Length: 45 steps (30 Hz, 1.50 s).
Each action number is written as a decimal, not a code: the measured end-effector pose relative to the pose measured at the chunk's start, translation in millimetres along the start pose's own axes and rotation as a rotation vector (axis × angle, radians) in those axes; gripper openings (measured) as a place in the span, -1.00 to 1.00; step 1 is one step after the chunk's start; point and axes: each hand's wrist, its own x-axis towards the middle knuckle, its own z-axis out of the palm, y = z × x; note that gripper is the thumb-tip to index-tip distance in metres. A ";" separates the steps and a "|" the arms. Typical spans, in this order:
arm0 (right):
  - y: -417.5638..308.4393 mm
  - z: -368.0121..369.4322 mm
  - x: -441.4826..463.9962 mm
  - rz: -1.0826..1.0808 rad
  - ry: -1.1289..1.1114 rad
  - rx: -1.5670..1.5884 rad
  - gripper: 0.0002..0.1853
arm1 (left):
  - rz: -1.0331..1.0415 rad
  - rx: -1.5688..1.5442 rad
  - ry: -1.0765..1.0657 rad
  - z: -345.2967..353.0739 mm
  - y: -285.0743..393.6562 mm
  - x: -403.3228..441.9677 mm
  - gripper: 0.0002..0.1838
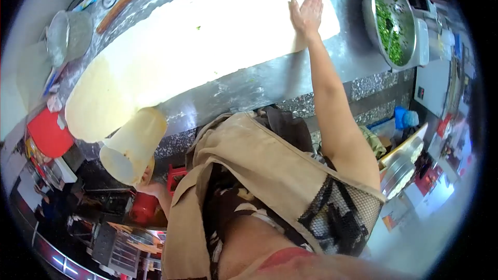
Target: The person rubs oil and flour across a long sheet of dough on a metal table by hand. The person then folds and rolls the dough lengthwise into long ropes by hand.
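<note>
A long, pale sheet of rolled-out dough (176,46) lies across the metal worktop, overexposed to white over much of its length. My right hand (307,16) rests flat near its right end, palm down with the fingers stretched out. At the dough's lower left edge, my left hand (147,177) grips a translucent plastic jug (136,142) from below. The jug is tilted, with its upper end beside the dough; its contents cannot be made out. Most of my left hand's fingers are hidden behind the jug. A tiny green fleck sits on the dough.
A metal bowl of chopped greens (391,26) stands at the right of the worktop (249,85). A wooden rolling pin (127,1) lies along the far side. At the left are a clear plastic tub (70,36) and a red object (49,132).
</note>
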 end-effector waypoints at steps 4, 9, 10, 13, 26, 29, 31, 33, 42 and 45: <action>-109.9 14.8 1.2 -0.198 -0.141 0.044 -0.03 | -0.063 -0.016 -0.072 -23.3 -15.1 11.7 -0.71; -269.0 35.8 -50.1 -0.351 -0.225 0.088 -0.05 | 0.029 -0.210 0.065 -41.6 -44.4 19.7 -0.66; -298.1 43.9 -64.7 -0.390 -0.229 0.158 -0.04 | 0.017 -0.336 0.021 -36.5 -31.3 22.6 -0.74; -386.0 61.3 -104.4 -0.447 -0.199 0.230 -0.02 | 0.414 -0.063 -0.169 -41.8 2.6 46.8 -0.78; -512.3 52.6 -161.3 -1.015 -0.440 0.233 -0.12 | 0.967 0.360 -0.352 -63.7 -20.3 89.1 -0.61; -423.6 42.1 -126.5 -0.907 -0.416 0.251 -0.17 | 0.820 0.289 -0.193 -59.8 -35.3 85.3 -0.63; -358.7 26.2 -99.4 -0.777 -0.343 0.102 -0.16 | 0.854 0.339 -0.055 -62.8 -47.9 87.9 -0.63; -293.0 12.3 -74.0 -0.667 -0.333 0.058 -0.16 | 0.918 0.470 0.041 -71.3 -55.8 89.5 -0.62; 31.7 -6.8 -16.5 -0.648 0.231 -0.240 -0.13 | 0.171 -0.120 0.026 -129.0 -93.9 145.5 -0.67; 39.0 -15.3 1.6 -0.090 -0.065 -0.005 -0.05 | 0.206 0.103 0.180 -118.2 -88.5 134.1 -0.72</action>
